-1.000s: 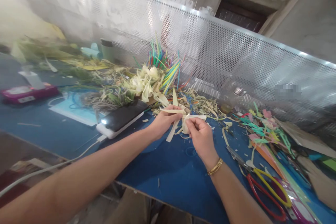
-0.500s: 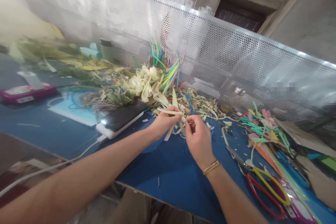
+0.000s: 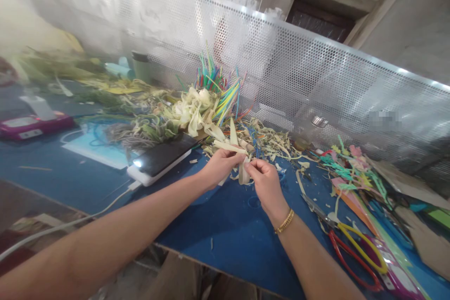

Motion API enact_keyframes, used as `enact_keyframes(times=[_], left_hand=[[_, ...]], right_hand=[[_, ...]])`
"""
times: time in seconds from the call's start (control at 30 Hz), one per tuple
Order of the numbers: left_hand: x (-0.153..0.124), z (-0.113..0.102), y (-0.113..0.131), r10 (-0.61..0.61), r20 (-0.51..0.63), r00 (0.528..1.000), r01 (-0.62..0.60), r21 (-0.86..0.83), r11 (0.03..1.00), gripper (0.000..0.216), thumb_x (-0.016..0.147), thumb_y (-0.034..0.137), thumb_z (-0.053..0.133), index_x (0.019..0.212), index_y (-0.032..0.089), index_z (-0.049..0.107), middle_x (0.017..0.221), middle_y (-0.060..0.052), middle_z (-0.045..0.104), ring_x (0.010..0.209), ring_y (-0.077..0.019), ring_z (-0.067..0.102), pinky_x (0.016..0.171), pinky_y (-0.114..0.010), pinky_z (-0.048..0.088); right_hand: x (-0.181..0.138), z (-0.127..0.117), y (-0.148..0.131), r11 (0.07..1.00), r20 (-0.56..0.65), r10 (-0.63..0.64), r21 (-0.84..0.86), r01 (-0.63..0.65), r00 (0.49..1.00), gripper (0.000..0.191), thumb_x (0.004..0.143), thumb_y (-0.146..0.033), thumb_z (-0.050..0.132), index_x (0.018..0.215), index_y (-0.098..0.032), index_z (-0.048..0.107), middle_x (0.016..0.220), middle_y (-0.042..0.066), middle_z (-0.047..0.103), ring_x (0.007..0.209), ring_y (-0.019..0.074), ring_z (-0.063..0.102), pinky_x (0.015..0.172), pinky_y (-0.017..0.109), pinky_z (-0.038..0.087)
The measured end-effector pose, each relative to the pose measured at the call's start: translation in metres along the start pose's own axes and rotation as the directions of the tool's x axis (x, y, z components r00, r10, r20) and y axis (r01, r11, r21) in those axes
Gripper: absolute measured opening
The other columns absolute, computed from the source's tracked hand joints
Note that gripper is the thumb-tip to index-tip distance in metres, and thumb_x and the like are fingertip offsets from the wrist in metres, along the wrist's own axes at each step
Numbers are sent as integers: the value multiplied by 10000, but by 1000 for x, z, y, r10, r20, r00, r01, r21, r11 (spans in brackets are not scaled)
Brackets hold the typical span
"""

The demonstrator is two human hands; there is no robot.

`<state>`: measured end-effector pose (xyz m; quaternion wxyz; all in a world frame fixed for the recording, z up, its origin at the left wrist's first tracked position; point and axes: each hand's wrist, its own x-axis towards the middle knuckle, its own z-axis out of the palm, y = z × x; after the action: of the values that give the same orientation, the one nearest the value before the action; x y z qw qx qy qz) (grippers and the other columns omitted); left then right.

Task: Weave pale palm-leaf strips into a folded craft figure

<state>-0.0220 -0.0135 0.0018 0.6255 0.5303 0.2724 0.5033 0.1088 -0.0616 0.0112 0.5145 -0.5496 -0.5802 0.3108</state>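
Note:
My left hand and my right hand meet over the blue table, both pinching a small piece made of pale leaf strips. The left hand's fingers grip the strips from the left, with ends sticking up and to the side. The right hand's thumb and fingers pinch one strip that hangs down between the hands. A gold bracelet sits on my right wrist.
A pile of pale and green leaf strips and coloured straws lies behind the hands. A phone on a white power bank is at the left. Red-and-yellow scissors and coloured woven pieces lie right. A perforated metal screen backs the table.
The right hand pulled its strip in toward the left hand, then folded it downward between the hands. The left hand kept its hold and barely moved.

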Motion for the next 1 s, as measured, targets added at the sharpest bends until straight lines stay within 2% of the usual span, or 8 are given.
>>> enact_keyframes(times=[0.17, 0.37, 0.57, 0.77, 0.9, 1.0], left_hand=[[0, 0, -1, 50, 56, 997, -51, 22, 998, 215, 705, 322, 686, 806, 144, 620, 710, -6, 567, 675, -122, 505, 630, -244, 407], [-1, -1, -2, 138, 104, 985, -144, 45, 989, 243, 728, 326, 680, 868, 153, 583, 691, 28, 505, 639, -102, 470, 631, -245, 387], [-1, -2, -2, 175, 156, 972, -188, 69, 980, 237, 756, 326, 662, 890, 145, 591, 791, 1, 510, 701, -110, 489, 664, -252, 402], [-4, 0, 4, 124, 148, 981, -136, 71, 988, 293, 764, 339, 666, 957, 149, 555, 694, 27, 506, 612, -85, 445, 595, -226, 361], [-6, 2, 9, 118, 106, 987, -122, 32, 992, 285, 726, 342, 706, 867, 151, 548, 693, 31, 501, 589, -73, 436, 578, -219, 355], [-6, 2, 9, 108, 142, 984, -108, -2, 994, 281, 708, 352, 718, 810, 149, 553, 694, 27, 509, 608, -79, 462, 585, -220, 365]], right_hand=[[2, 0, -3, 971, 66, 136, 189, -146, 989, 200, 677, -290, 616, 531, -175, 543, 504, -41, 456, 515, 92, 373, 526, 232, 322], [3, -3, -7, 946, 58, 187, 259, -196, 981, 163, 627, -241, 611, 509, -172, 521, 492, -54, 421, 506, 80, 337, 513, 226, 297], [3, -3, -8, 939, 59, 168, 295, -178, 984, 177, 637, -259, 625, 524, -179, 514, 495, -58, 426, 509, 82, 348, 514, 230, 304], [1, -2, -7, 943, 26, 140, 301, -142, 990, 196, 674, -333, 673, 622, -167, 582, 537, -50, 479, 518, 79, 380, 510, 222, 321], [3, -3, -1, 949, 7, 104, 300, -102, 995, 282, 706, -424, 685, 654, -166, 581, 544, -45, 505, 508, 80, 413, 513, 223, 345], [5, -3, 1, 943, -45, 101, 321, -82, 994, 322, 683, -458, 717, 703, -169, 575, 550, -42, 535, 501, 82, 450, 505, 218, 369]])
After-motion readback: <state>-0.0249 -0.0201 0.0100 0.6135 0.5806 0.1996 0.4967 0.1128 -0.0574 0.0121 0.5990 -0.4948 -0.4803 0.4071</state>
